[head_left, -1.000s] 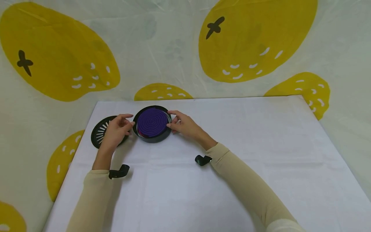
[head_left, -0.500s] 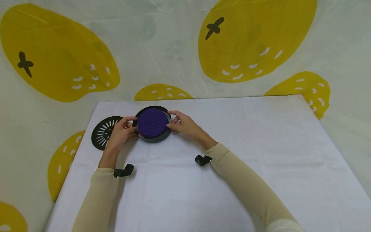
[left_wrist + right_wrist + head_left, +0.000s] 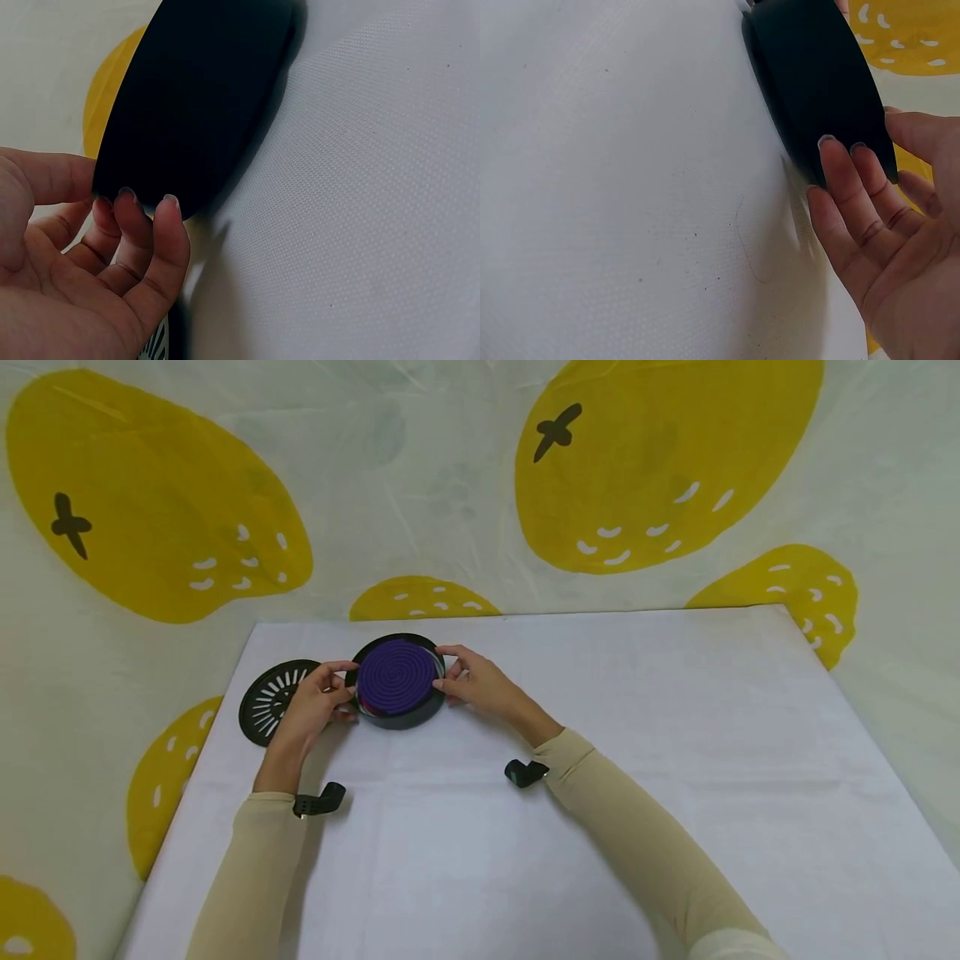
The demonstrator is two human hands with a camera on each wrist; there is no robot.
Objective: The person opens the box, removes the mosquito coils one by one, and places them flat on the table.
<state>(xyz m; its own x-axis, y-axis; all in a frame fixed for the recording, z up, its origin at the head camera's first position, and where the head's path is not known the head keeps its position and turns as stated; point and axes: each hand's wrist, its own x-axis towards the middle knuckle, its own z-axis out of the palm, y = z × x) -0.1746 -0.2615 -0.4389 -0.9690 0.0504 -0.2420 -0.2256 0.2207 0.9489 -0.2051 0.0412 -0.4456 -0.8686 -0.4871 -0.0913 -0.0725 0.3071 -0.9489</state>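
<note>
A round dark mosquito coil holder [image 3: 403,722] is near the back left of the table, with a purple spiral mosquito coil [image 3: 395,677] inside it. Something reddish and pale shows at the coil's lower left edge. My left hand [image 3: 313,702] grips the left side of the holder, its thumb at the rim and fingertips against the outer wall [image 3: 195,97] in the left wrist view. On the opposite side my right hand [image 3: 483,687] holds the rim between thumb and fingers, fingertips on the smooth wall [image 3: 817,82]. A dark slotted lid [image 3: 264,708] lies left, partly hidden behind my left hand.
A white cloth [image 3: 570,843] covers the table, whose back edge runs just behind the holder. Beyond it hangs a pale curtain with large yellow fruit prints [image 3: 660,468]. Dark wrist cameras [image 3: 322,800] stick out from both sleeves.
My left hand has moved right and its fingers have closed on the holder's left side, uncovering more of the slotted lid. The right hand and the holder stay almost where they were.
</note>
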